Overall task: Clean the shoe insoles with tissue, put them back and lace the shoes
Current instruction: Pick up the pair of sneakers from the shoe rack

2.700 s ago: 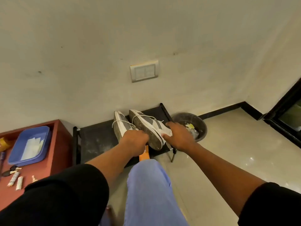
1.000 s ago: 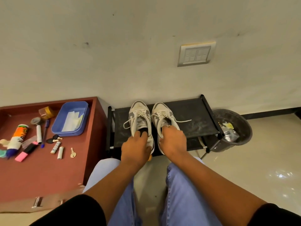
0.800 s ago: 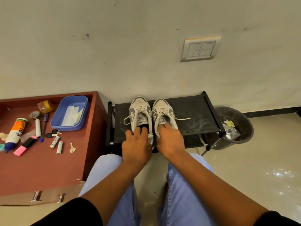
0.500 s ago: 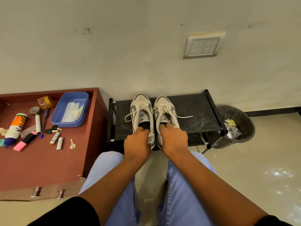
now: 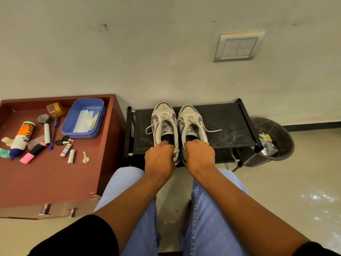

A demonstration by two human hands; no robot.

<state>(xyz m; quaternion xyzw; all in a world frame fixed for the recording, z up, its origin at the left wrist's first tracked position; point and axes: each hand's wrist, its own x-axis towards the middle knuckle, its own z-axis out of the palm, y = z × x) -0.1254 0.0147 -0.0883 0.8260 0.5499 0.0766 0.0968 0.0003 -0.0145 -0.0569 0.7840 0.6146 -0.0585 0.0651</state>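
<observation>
Pale wall behind low black rack (image 5: pixel 225 124); switch plate (image 5: pixel 238 46) above rack, bin (image 5: pixel 275 137) right of rack, red cabinet (image 5: pixel 55 174) left of rack. Pair on rack: left shoe (image 5: pixel 163 121), right shoe (image 5: pixel 191 122), touching, toes to wall, heels toward person. Left hand (image 5: pixel 159 159) curled round left heel collar, right hand (image 5: pixel 200 156) round right heel collar. Long axes run straight away from grips. Laces threaded; loose end trails right across rack.

One head-worn wide-angle camera looks forward and steeply down from a seated person, close above their knees, facing the wall (image 5: pixel 147 61).
</observation>
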